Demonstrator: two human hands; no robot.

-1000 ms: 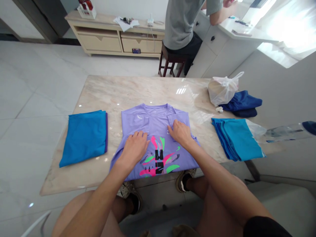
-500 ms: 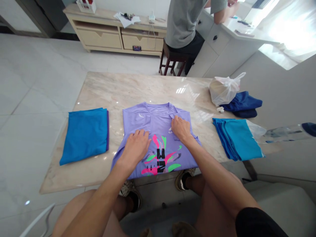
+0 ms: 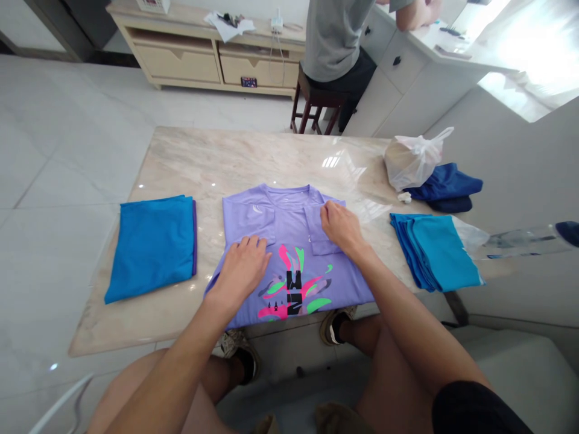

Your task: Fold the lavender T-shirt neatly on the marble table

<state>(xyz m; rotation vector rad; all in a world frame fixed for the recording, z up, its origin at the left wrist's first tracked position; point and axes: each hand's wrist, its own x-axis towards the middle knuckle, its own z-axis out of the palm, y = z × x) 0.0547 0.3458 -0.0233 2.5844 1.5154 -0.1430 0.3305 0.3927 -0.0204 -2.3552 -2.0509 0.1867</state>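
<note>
A purple T-shirt (image 3: 289, 220) with a pink, green and black print lies front up on the table, its lower edge hanging over the near side. Both sleeves are folded inward over the chest. My left hand (image 3: 246, 262) rests flat on the shirt's left side, just below the folded sleeve, fingers stretched out. Over the other folded sleeve, my right hand (image 3: 340, 226) has its fingers curled together on the cloth near the shoulder; its fingertips are partly hidden. To the left is a folded blue garment (image 3: 154, 247) with a purple edge showing beneath.
A marble-topped table (image 3: 217, 150) carries a stack of folded blue garments (image 3: 446, 250) at right, a tied white plastic bag (image 3: 411, 163), dark blue cloth (image 3: 446, 184) and a clear bottle (image 3: 525, 241). Beyond it, a person in grey (image 3: 332, 42) sits on a stool (image 3: 314, 99).
My right hand has moved slightly outward and up along the right-hand sleeve, which now lies flatter across the chest. My left hand has stayed nearly in place. The view has shifted slightly.
</note>
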